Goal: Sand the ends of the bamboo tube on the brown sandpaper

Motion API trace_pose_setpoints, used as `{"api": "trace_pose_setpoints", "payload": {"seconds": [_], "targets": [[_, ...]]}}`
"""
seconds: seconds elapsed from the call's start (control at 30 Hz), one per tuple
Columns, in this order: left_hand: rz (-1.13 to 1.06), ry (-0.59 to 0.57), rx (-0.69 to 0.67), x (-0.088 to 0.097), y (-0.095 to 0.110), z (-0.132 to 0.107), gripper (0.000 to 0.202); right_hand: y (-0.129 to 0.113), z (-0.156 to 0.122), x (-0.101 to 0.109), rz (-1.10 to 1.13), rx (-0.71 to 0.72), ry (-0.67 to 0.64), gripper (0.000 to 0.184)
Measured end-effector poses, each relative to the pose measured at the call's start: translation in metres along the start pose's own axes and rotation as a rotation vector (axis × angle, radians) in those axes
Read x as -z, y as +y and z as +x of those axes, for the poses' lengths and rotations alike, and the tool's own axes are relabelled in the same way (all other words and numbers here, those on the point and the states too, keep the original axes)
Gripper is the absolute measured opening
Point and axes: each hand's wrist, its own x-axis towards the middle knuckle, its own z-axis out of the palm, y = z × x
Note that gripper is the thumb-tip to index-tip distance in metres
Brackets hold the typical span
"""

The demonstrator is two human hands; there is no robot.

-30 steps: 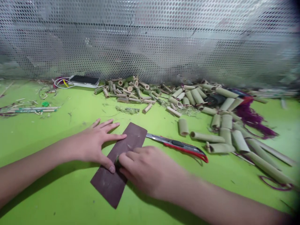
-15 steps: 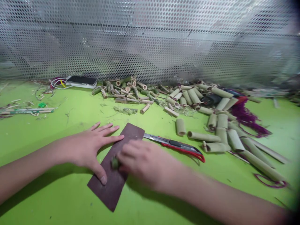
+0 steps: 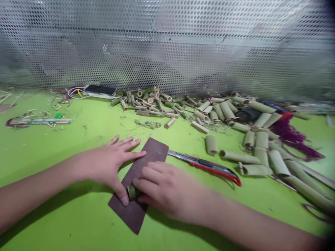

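The left hand [image 3: 107, 167] lies spread, its thumb pressing on a strip of sandpaper [image 3: 154, 150]. The right hand [image 3: 164, 188] curls over a short bamboo piece [image 3: 132, 192], pressing it on the sandpaper. A utility knife [image 3: 206, 165] lies just right; bamboo tubes [image 3: 226, 111] heap beyond.

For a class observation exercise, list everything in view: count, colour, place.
perforated metal screen: one, silver, along the back
work surface: one, green, under everything
bamboo tubes: many, pale green, heaped right
short bamboo pieces: many, tan, back centre
purple fibres: one tangle, purple, right
utility knife: one, silver and red, beside the sheet
abrasive sheet: one, dark brown, front centre
short bamboo tube: one, green, on the sheet
left hand: one, bare, on the sheet
right hand: one, bare, on the short tube
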Motion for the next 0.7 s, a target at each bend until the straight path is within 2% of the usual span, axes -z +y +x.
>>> {"api": "trace_pose_setpoints", "payload": {"seconds": [0.03, 0.13, 0.17, 0.23, 0.27, 0.37, 0.4, 0.47, 0.5, 0.6, 0.63, 0.7], "targets": [[0.003, 0.003, -0.007, -0.0002, -0.0004, 0.0001, 0.125, 0.0006, -0.0002, -0.0001, 0.019, 0.017, -0.012, 0.014], [0.006, 0.006, -0.024, -0.0003, -0.0009, 0.0006, 0.125, 0.0017, -0.0016, -0.0005, -0.067, -0.142, 0.061, 0.015], [0.01, 0.007, -0.026, 0.0001, -0.0005, 0.0008, 0.125, 0.0016, -0.0021, -0.0005, -0.062, -0.146, 0.057, 0.015], [0.021, 0.012, -0.022, 0.0014, 0.0012, 0.0011, 0.125, 0.0013, -0.0028, 0.0003, -0.009, 0.016, 0.014, 0.016], [0.023, 0.013, -0.019, 0.0021, 0.0023, 0.0013, 0.126, 0.0014, -0.0028, 0.0011, 0.003, 0.046, -0.007, 0.017], [0.012, 0.017, -0.024, 0.0032, 0.0049, 0.002, 0.127, 0.0025, -0.0024, 0.0037, -0.021, -0.149, 0.041, 0.012], [0.009, 0.019, -0.03, 0.0031, 0.0054, 0.0023, 0.127, 0.0028, -0.0024, 0.0041, -0.006, -0.158, 0.037, 0.011], [0.008, 0.027, -0.042, 0.0026, 0.0057, 0.0031, 0.128, 0.0035, -0.0027, 0.0038, 0.067, -0.031, -0.007, 0.011], [0.008, 0.031, -0.048, 0.0022, 0.0056, 0.0036, 0.129, 0.0038, -0.003, 0.0032, 0.077, -0.017, -0.035, 0.013], [-0.006, 0.035, -0.056, 0.0019, 0.0051, 0.0047, 0.131, 0.0042, -0.0039, 0.0014, 0.0, -0.232, 0.016, 0.013], [-0.014, 0.038, -0.057, 0.002, 0.0049, 0.0049, 0.131, 0.0039, -0.0042, 0.0008, 0.012, -0.224, 0.015, 0.011], [-0.032, 0.049, -0.056, 0.0023, 0.0046, 0.0052, 0.13, 0.0032, -0.0049, 0.0, 0.096, -0.061, -0.056, 0.015]]}}
